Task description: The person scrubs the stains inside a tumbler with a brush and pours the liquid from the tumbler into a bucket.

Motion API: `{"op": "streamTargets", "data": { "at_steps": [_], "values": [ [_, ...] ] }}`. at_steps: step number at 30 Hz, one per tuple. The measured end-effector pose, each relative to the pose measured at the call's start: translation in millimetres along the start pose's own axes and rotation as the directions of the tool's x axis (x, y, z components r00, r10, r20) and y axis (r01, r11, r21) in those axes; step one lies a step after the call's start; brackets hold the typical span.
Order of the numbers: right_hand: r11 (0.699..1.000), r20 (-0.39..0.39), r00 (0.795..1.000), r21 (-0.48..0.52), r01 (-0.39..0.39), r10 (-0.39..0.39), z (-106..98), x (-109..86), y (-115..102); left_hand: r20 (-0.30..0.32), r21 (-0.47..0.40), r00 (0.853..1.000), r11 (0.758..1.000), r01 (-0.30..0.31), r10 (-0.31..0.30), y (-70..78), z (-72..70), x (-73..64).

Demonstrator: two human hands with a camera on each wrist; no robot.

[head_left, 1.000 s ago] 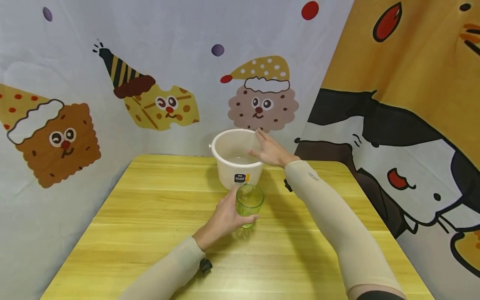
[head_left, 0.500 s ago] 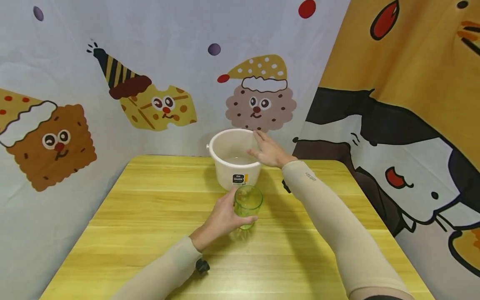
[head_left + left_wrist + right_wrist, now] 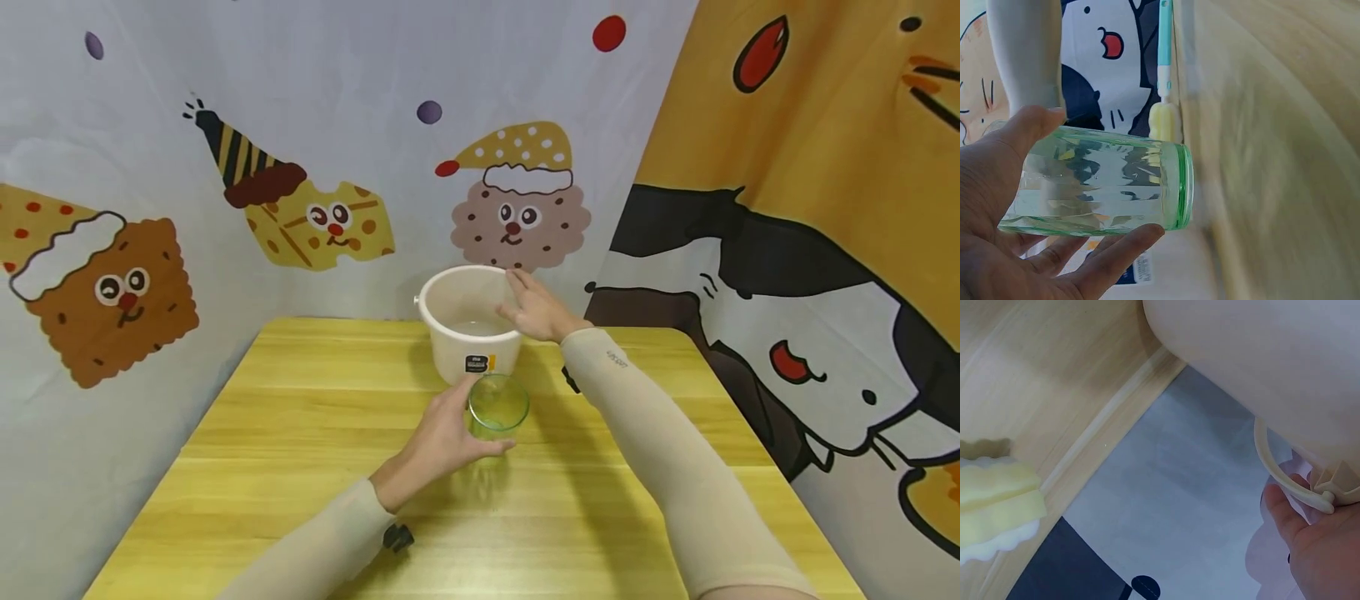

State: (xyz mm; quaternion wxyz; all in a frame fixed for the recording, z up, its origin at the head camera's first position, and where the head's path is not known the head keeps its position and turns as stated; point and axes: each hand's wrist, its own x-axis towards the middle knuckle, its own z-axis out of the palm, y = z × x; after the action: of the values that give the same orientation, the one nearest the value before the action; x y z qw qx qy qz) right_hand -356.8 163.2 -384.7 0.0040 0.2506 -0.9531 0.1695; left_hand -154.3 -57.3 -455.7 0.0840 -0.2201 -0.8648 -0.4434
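My left hand (image 3: 442,433) holds a clear green drinking glass (image 3: 1110,181) around its side, thumb on one side and fingers on the other. Its mouth faces up toward the head camera, and in the left wrist view the base looks slightly off the table. Just beyond it stands a white plastic bucket (image 3: 453,342) with a black and yellow label. My right hand (image 3: 540,312) grips the bucket's right rim, thumb over the inside. In the right wrist view its fingers lie outside, by the joint of the bucket's handle (image 3: 1266,453).
A sponge brush (image 3: 1164,62) with a teal handle lies near the table's right edge; its yellow and white sponge head (image 3: 1000,500) shows in the right wrist view. The wooden table (image 3: 300,433) meets a cartoon-printed cloth (image 3: 345,67) at the back and right.
The glass has risen a little toward the head camera, and its base is harder to see there. My right hand stays on the bucket's rim. The head view has shifted slightly.
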Motion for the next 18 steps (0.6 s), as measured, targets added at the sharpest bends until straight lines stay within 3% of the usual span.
{"op": "streamTargets", "data": {
  "at_steps": [10,18],
  "values": [
    [1.000,0.004,1.000,0.000,0.008,-0.008,2.2,-0.5,1.0,-0.060,0.124,0.997,0.992,-0.035,0.043,11.9,-19.0,-5.2],
    [1.000,-0.001,1.000,0.011,0.001,-0.001,2.0,-0.2,2.3,-0.130,0.232,0.975,0.962,-0.145,0.178,23.6,-34.3,-7.6]
  ]
}}
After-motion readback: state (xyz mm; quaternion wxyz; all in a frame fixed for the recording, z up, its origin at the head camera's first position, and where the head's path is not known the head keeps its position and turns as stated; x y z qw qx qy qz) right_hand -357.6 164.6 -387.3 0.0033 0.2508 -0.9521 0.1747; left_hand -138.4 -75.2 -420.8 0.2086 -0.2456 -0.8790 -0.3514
